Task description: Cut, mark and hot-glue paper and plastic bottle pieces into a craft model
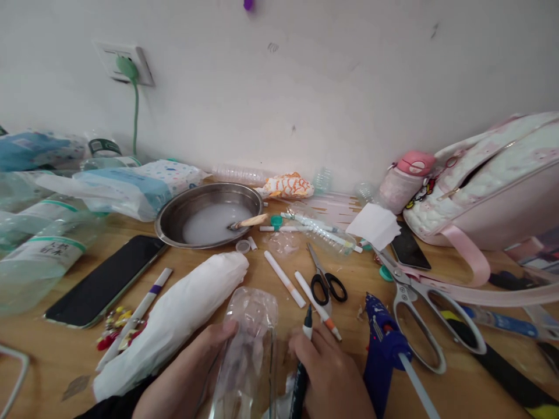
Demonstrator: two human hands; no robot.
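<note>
My left hand [198, 364] is closed on the left side of a clear plastic bottle piece [251, 343] at the bottom centre. My right hand [329, 369], just right of the piece, grips a dark marker [300, 378] with its dark tip pointing up and away. Beside my left forearm lies a long white wrapped shape [179, 314]. Two white markers [283, 278] [317, 304] and black-handled scissors [323, 279] rest on the wooden table just beyond my right hand.
A metal bowl [209, 215] of cloudy liquid stands at the back. A blue glue gun [384, 343] and large metal scissors [421, 302] lie right. Left are a phone [107, 279] and plastic bottles [48, 250]. A bag [493, 186] stands back right.
</note>
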